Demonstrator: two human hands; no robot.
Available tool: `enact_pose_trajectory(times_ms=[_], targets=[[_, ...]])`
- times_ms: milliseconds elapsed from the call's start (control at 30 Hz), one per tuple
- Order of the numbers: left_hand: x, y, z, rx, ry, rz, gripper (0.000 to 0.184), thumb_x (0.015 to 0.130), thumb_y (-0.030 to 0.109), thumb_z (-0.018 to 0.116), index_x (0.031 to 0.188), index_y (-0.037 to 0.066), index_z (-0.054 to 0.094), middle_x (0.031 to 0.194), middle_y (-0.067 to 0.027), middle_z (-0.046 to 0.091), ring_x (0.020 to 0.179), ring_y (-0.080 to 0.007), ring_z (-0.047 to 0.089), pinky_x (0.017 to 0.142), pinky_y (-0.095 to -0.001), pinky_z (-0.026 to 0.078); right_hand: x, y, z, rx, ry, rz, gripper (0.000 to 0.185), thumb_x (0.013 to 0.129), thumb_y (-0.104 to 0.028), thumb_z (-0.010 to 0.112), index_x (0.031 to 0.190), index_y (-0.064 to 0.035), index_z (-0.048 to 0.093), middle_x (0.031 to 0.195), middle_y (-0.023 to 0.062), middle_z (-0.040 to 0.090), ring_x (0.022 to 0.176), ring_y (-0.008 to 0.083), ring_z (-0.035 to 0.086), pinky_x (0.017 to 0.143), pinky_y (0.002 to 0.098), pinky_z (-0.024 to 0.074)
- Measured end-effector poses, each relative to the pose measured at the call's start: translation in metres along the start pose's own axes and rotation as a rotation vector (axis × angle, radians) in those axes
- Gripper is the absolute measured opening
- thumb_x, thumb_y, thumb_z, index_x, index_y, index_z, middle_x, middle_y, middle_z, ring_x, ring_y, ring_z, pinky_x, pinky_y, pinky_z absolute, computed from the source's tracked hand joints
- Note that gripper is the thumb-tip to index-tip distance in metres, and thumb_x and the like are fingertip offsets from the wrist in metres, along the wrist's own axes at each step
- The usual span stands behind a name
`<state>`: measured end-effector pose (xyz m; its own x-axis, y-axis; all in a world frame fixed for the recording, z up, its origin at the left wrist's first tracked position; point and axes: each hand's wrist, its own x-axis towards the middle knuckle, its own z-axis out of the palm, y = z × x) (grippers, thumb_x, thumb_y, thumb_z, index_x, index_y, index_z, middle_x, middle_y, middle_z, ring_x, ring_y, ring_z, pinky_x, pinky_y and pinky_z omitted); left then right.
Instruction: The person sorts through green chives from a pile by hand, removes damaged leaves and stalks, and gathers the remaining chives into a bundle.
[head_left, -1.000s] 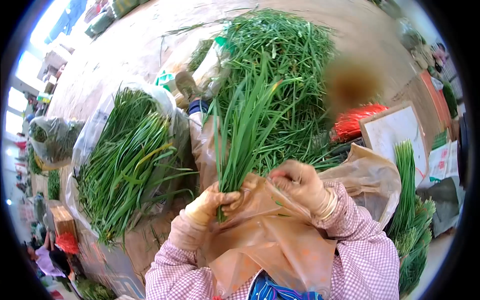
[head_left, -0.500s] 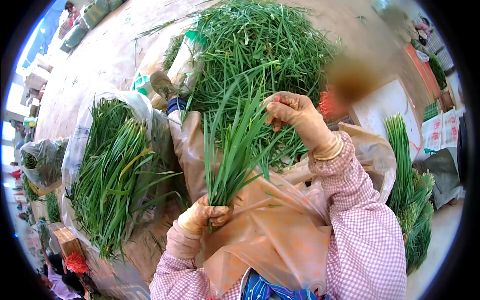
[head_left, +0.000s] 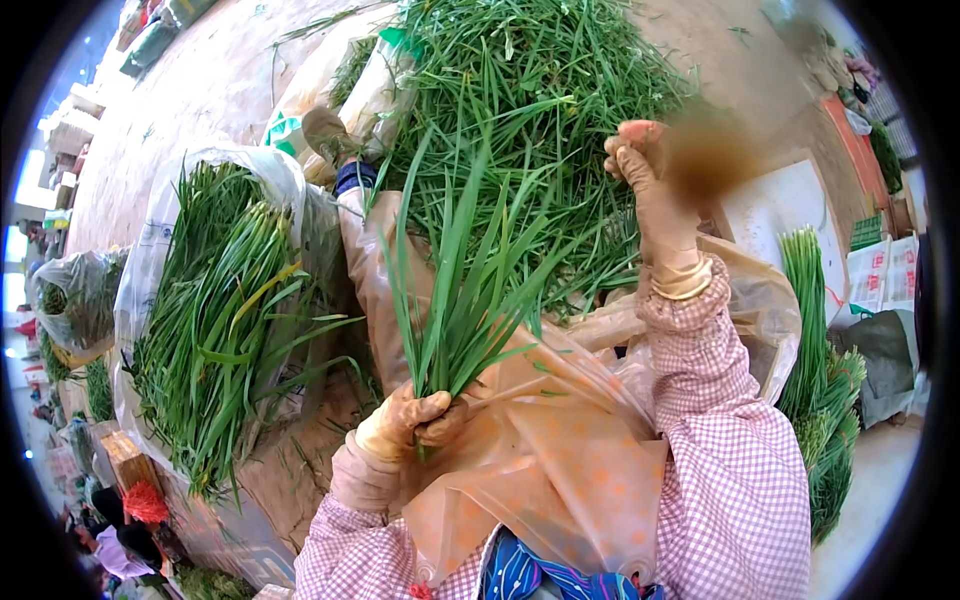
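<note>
A bunch of long green leaves (head_left: 465, 290) stands fanned out above my left hand (head_left: 412, 418), whose gloved fingers are wrapped round its lower ends. My right hand (head_left: 642, 160), also gloved, is stretched forward at the right edge of the big loose green heap (head_left: 530, 130). Its fingers are bent together, and a blurred brown spot lies close beside it; what they hold, if anything, cannot be made out. A translucent brown plastic apron (head_left: 550, 450) covers my lap below both hands.
On the left stands a clear plastic bag (head_left: 143, 270) packed with green stalks (head_left: 215, 330). Upright green bundles (head_left: 808, 300) and a white board (head_left: 785, 215) are at the right. A red bundle (head_left: 146, 503) lies at the lower left, near a person (head_left: 120, 550).
My right hand has moved from near the apron forward and to the right, past the held leaves. My left hand has kept its grip on the bunch and shifted slightly left.
</note>
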<state>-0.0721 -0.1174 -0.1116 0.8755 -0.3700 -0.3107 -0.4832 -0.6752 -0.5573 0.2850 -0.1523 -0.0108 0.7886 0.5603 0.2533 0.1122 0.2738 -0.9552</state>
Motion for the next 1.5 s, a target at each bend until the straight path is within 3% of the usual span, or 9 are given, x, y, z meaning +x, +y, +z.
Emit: enact_pose_trajectory(times_ms=[167,367,533,600,700,900,1000,1200,1500], targets=[[0.004,-0.008,0.004,-0.280,0.019,0.077,0.050,0.083,0.039,0.061,0.114,0.000,0.051,0.051,0.0046,0.033,0.041,-0.0045,0.026,0.038,-0.0207,0.018,-0.020,-0.064,0.017,-0.116,-0.420,0.341,0.017,0.083,-0.011,0.063,0.095,0.0005,0.060,0.072,0.0015,0.058,0.062,0.0066,0.051,0.057,0.0196,0.0427],[0.003,-0.024,-0.018,-2.951,0.238,-0.692,0.047,0.085,0.036,0.058,0.114,0.000,0.051,0.052,0.0048,0.033,0.042,-0.0043,0.026,0.038,-0.0199,0.018,-0.040,-0.032,0.032,-0.065,-0.675,0.644,0.016,0.079,-0.015,0.069,0.083,-0.0014,0.062,0.061,-0.0041,0.052,0.054,0.0026,0.043,0.048,0.0188,0.0340],[0.004,-0.018,-0.012,-2.804,0.241,-0.750,0.047,0.086,0.035,0.057,0.116,0.000,0.050,0.054,0.0056,0.034,0.044,-0.0038,0.028,0.039,-0.0192,0.019,-0.052,-0.014,0.032,0.000,-0.589,0.630,0.010,0.081,-0.011,0.066,0.080,-0.0021,0.062,0.062,-0.0034,0.053,0.053,0.0033,0.043,0.048,0.0201,0.0352],[0.004,-0.041,-0.029,-2.860,0.360,-0.761,0.049,0.086,0.034,0.058,0.118,-0.001,0.048,0.055,0.0065,0.035,0.045,-0.0031,0.029,0.041,-0.0181,0.021,-0.057,-0.002,0.030,-0.406,-0.308,-0.059,0.008,0.082,-0.011,0.065,0.081,-0.0030,0.063,0.062,-0.0037,0.054,0.051,0.0035,0.042,0.048,0.0193,0.0353],[0.003,-0.045,-0.034,-2.948,0.493,-0.758,0.053,0.086,0.033,0.058,0.122,-0.004,0.045,0.059,0.0078,0.036,0.048,-0.0024,0.031,0.045,-0.0169,0.024,-0.020,0.010,0.000,-0.237,0.054,0.225,0.007,0.083,-0.011,0.062,0.078,-0.0062,0.061,0.057,-0.0042,0.052,0.048,0.0039,0.043,0.044,0.0186,0.0345],[0.003,-0.048,-0.037,-2.918,0.459,-0.747,0.059,0.086,0.027,0.059,0.127,-0.008,0.037,0.068,0.0063,0.043,0.057,-0.0028,0.040,0.054,-0.0141,0.032,-0.006,0.029,-0.040,-0.514,-0.185,0.108,0.014,0.087,-0.009,0.057,0.099,-0.0022,0.058,0.082,-0.0012,0.058,0.072,0.0048,0.049,0.065,0.0189,0.0410],[0.006,-0.056,-0.028,-3.247,-0.033,-1.254,0.063,0.083,0.024,0.064,0.130,-0.006,0.035,0.076,0.0043,0.050,0.064,-0.0034,0.046,0.059,-0.0132,0.036,0.008,0.023,-0.036,-0.413,-0.304,0.362,0.018,0.088,-0.019,0.057,0.092,-0.0014,0.061,0.078,0.0002,0.061,0.069,0.0070,0.054,0.063,0.0199,0.0437],[0.008,-0.055,-0.036,-3.093,0.445,-0.936,0.042,0.085,0.019,0.060,0.121,0.001,0.048,0.079,0.0048,0.051,0.069,-0.0042,0.045,0.063,-0.0177,0.038,0.016,0.001,-0.005,-0.128,-0.553,0.384,0.034,0.089,-0.034,0.054,0.080,-0.0030,0.065,0.065,0.0033,0.061,0.054,0.0097,0.053,0.052,0.0222,0.0440],[0.017,-0.064,-0.037,-2.830,0.387,-1.157,0.025,0.087,0.016,0.057,0.108,0.004,0.057,0.076,0.0064,0.050,0.064,-0.0033,0.040,0.057,-0.0185,0.034,-0.012,-0.021,0.029,-0.371,-0.916,0.698,0.029,0.084,-0.031,0.063,0.082,-0.0018,0.061,0.062,-0.0020,0.052,0.059,0.0043,0.043,0.052,0.0225,0.0378]])
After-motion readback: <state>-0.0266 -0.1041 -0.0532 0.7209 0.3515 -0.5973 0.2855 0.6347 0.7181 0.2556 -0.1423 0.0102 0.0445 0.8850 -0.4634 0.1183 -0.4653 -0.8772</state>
